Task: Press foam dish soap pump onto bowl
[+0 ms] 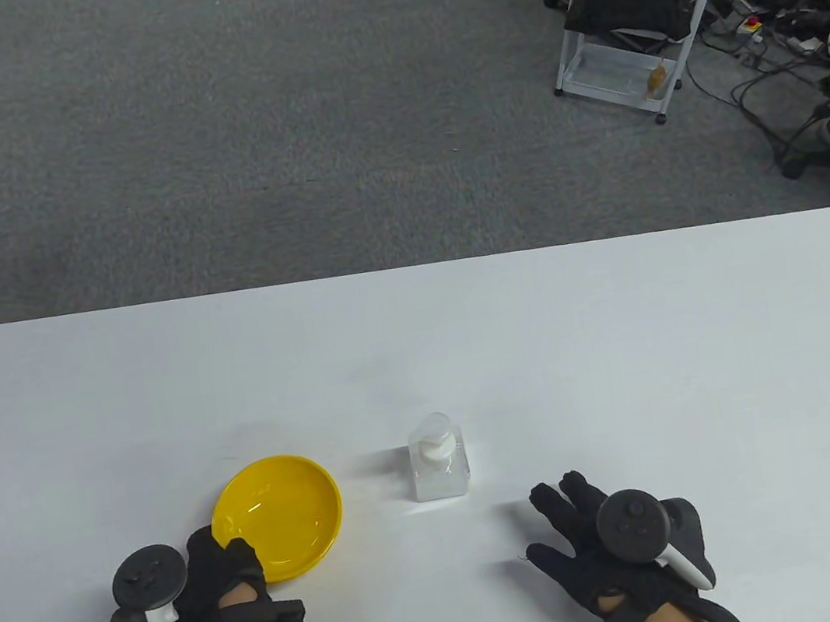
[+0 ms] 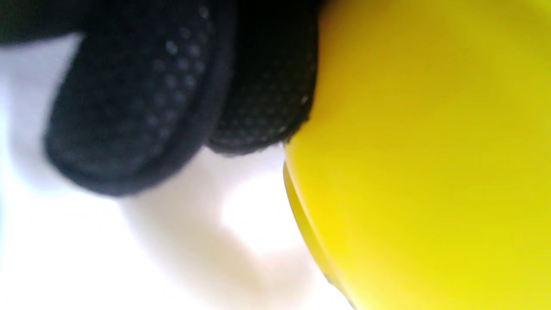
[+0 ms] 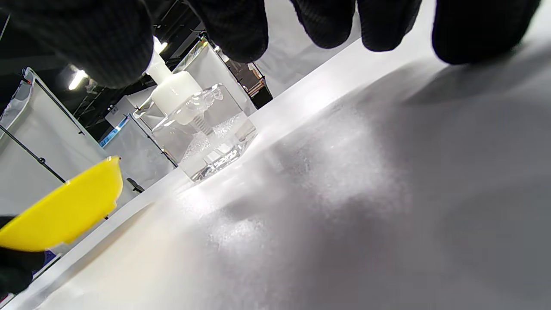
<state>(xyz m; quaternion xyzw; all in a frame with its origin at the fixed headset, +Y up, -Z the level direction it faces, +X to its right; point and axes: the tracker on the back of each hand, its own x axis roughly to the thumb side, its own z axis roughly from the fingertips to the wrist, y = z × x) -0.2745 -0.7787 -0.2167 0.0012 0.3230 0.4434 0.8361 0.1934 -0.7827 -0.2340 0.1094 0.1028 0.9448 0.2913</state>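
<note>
A yellow bowl [image 1: 278, 517] sits on the white table [image 1: 420, 342] at the near left. My left hand [image 1: 230, 561] holds its near-left rim, thumb over the edge. In the left wrist view my gloved fingers [image 2: 137, 107] lie against the bowl's outer wall [image 2: 430, 150]. A clear square soap bottle with a white pump [image 1: 439, 463] stands just right of the bowl. My right hand [image 1: 566, 519] is open with fingers spread, near and right of the bottle, apart from it. The right wrist view shows the bottle [image 3: 202, 125], the bowl [image 3: 64, 211] and my fingertips [image 3: 241, 26] above.
Grey carpet lies beyond the table's far edge. A white cart [image 1: 626, 49] and tangled cables [image 1: 788, 31] stand at the far right, off the table.
</note>
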